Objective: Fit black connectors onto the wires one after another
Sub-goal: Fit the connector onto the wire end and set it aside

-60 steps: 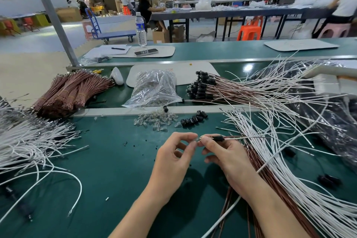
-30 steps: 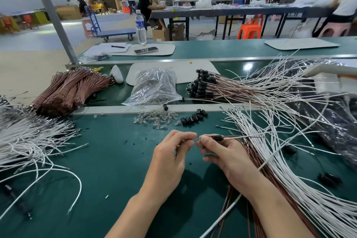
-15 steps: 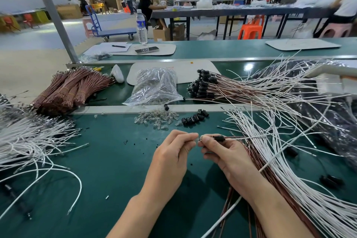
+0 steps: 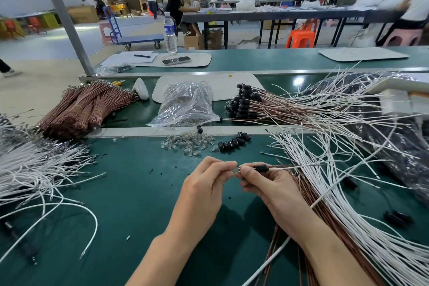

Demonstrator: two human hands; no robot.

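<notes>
- Head view: right hand [image 4: 267, 187] pinches the white wire [image 4: 301, 166] near its tip, with the black connector [image 4: 261, 167] threaded on just behind the fingers.
- Left hand [image 4: 202, 190] pinches that same tip from the opposite side, probably steadying it for seating.

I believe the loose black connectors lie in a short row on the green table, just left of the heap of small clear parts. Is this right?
Not quite. The head view shows the loose black connectors in a short row on the green table, but just right of the heap of small clear parts, not left.
</notes>
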